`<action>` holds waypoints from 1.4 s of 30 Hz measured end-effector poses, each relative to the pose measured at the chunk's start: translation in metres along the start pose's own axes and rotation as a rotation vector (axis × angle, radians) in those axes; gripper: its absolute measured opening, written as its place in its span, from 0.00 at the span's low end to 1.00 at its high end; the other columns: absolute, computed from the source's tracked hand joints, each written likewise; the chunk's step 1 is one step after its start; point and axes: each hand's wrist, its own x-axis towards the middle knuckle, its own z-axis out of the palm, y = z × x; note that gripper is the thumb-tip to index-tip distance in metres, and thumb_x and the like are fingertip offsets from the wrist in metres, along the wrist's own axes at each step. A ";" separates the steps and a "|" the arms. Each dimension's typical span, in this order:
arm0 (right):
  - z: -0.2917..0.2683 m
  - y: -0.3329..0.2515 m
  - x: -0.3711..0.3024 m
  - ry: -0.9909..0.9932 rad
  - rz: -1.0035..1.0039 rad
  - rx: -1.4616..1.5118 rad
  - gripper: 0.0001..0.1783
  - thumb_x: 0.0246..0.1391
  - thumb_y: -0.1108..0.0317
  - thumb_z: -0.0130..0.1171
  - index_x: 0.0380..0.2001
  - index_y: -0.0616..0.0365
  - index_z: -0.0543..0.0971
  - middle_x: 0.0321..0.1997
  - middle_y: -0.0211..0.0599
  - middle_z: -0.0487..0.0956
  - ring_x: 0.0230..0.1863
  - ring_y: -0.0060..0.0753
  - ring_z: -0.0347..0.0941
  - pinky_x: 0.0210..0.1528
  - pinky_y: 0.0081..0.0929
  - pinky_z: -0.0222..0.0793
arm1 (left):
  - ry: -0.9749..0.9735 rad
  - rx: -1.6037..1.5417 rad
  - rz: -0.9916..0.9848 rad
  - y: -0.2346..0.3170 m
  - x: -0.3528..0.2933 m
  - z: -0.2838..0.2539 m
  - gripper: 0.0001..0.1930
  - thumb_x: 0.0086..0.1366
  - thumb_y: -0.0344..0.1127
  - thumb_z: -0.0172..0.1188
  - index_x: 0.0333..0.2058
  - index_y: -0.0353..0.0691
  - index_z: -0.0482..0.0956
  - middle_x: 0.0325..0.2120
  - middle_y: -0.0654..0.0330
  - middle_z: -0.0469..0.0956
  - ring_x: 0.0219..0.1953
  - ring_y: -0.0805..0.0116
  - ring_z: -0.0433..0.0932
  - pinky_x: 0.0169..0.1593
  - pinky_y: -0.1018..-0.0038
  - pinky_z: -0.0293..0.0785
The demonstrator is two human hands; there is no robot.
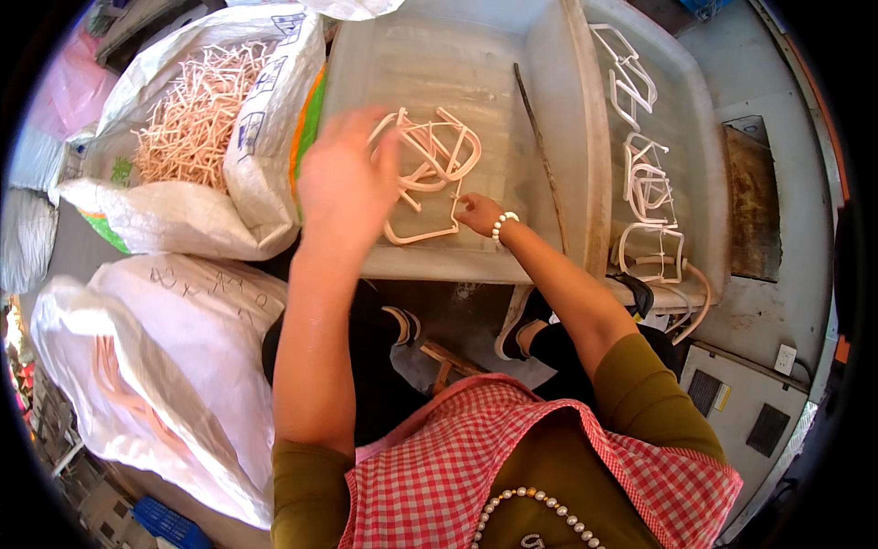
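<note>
My right hand (pixel 480 216), with a beaded bracelet at the wrist, pinches the upright end of a pale pink bent plastic piece (pixel 422 237) in the near part of a pale tub (pixel 457 41). Several similar curved plastic pieces (pixel 444 151) lie tangled just beyond it. My left hand (pixel 352 174) is raised over the tub's left side, beside that tangle. Motion smears its fingers, so whether it holds anything cannot be made out.
A thin dark stick (pixel 538 137) slants along the tub's right side. Beyond the divider, white plastic pieces (pixel 647 183) lie in a second trough. An open woven sack (pixel 265 156) at left holds thin pink plastic sticks (pixel 197 114); a white bag (pixel 206 316) sits nearer.
</note>
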 end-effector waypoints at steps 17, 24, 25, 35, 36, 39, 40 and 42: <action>0.078 -0.034 0.076 0.141 0.127 -0.305 0.19 0.36 0.55 0.71 0.34 0.48 0.84 0.38 0.47 0.80 0.42 0.48 0.76 0.47 0.40 0.72 | -0.045 -0.091 -0.249 -0.030 0.027 0.003 0.13 0.61 0.40 0.58 0.36 0.34 0.79 0.31 0.51 0.79 0.33 0.55 0.79 0.36 0.64 0.74; -0.007 -0.029 0.017 -0.030 -0.130 0.270 0.17 0.47 0.60 0.67 0.37 0.59 0.80 0.31 0.31 0.79 0.34 0.23 0.73 0.38 0.25 0.70 | -0.252 -0.101 -0.338 -0.026 0.031 0.012 0.16 0.62 0.41 0.57 0.40 0.31 0.78 0.34 0.46 0.80 0.37 0.54 0.80 0.40 0.65 0.75; -0.016 -0.037 -0.002 -0.035 -0.177 0.338 0.16 0.48 0.61 0.67 0.37 0.59 0.80 0.31 0.31 0.80 0.34 0.23 0.73 0.39 0.25 0.70 | -0.257 -0.066 -0.322 -0.030 0.027 0.015 0.18 0.62 0.42 0.57 0.41 0.31 0.77 0.34 0.45 0.80 0.37 0.53 0.80 0.41 0.65 0.74; -0.077 -0.111 -0.126 -0.027 -0.450 0.405 0.13 0.54 0.70 0.60 0.43 0.63 0.77 0.53 0.40 0.74 0.51 0.28 0.70 0.53 0.27 0.66 | -0.279 -0.365 -0.465 -0.024 0.022 0.052 0.15 0.59 0.42 0.59 0.39 0.38 0.76 0.33 0.45 0.78 0.39 0.45 0.77 0.44 0.56 0.72; -0.081 -0.114 -0.133 0.023 -0.552 0.379 0.14 0.54 0.70 0.60 0.43 0.63 0.77 0.57 0.42 0.72 0.55 0.30 0.68 0.57 0.29 0.63 | -0.243 -0.374 -0.444 -0.030 0.020 0.058 0.14 0.60 0.42 0.58 0.38 0.38 0.75 0.33 0.44 0.78 0.39 0.44 0.76 0.44 0.55 0.71; -0.098 -0.120 -0.157 0.201 -0.608 0.809 0.16 0.57 0.65 0.57 0.47 0.60 0.75 0.61 0.45 0.68 0.59 0.34 0.66 0.62 0.33 0.59 | -0.117 -0.400 -0.446 -0.009 0.026 0.026 0.12 0.62 0.41 0.55 0.35 0.37 0.74 0.32 0.43 0.77 0.38 0.42 0.76 0.42 0.53 0.70; -0.103 -0.123 -0.163 0.179 -0.638 1.064 0.16 0.57 0.66 0.56 0.47 0.61 0.75 0.56 0.45 0.72 0.55 0.36 0.69 0.60 0.33 0.61 | -0.069 -0.384 -0.417 -0.014 0.027 0.019 0.12 0.62 0.41 0.55 0.35 0.37 0.73 0.31 0.43 0.77 0.37 0.42 0.76 0.41 0.53 0.70; -0.122 -0.113 -0.172 0.069 -0.666 1.109 0.13 0.58 0.67 0.55 0.45 0.61 0.76 0.41 0.40 0.79 0.43 0.33 0.75 0.51 0.34 0.68 | 0.012 -0.364 -0.360 -0.022 0.029 0.011 0.12 0.63 0.41 0.54 0.34 0.36 0.72 0.30 0.43 0.77 0.37 0.42 0.75 0.40 0.53 0.70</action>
